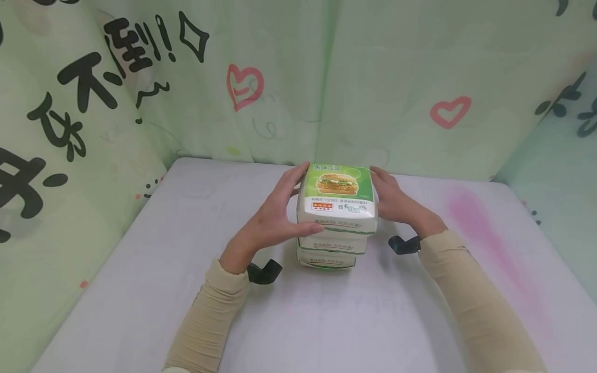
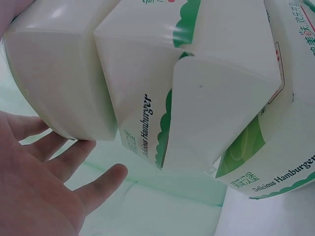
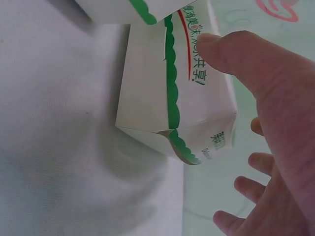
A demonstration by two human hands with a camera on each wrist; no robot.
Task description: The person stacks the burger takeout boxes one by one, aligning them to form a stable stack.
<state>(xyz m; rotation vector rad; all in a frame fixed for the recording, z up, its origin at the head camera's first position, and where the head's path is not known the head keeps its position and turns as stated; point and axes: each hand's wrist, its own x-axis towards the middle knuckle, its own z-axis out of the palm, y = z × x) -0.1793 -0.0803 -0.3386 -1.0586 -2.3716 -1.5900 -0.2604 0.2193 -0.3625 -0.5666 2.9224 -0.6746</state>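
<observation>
The left hand [image 1: 270,212] gripped the top box [image 1: 338,207], its thumb across the front and its fingers at the left side. Between both hands, that box sat on the middle box [image 1: 333,244] and jutted past it toward the right; the bottom box [image 1: 326,259] stood beneath, on the white table [image 1: 289,321]. The right hand [image 1: 396,199] touched the top box's right side, fingers spread; whether it was grasping could not be told.

White boxes [image 1: 337,218] bear scalloped green trim [image 3: 172,88], and the sleeves [image 1: 210,316] are beige.
</observation>
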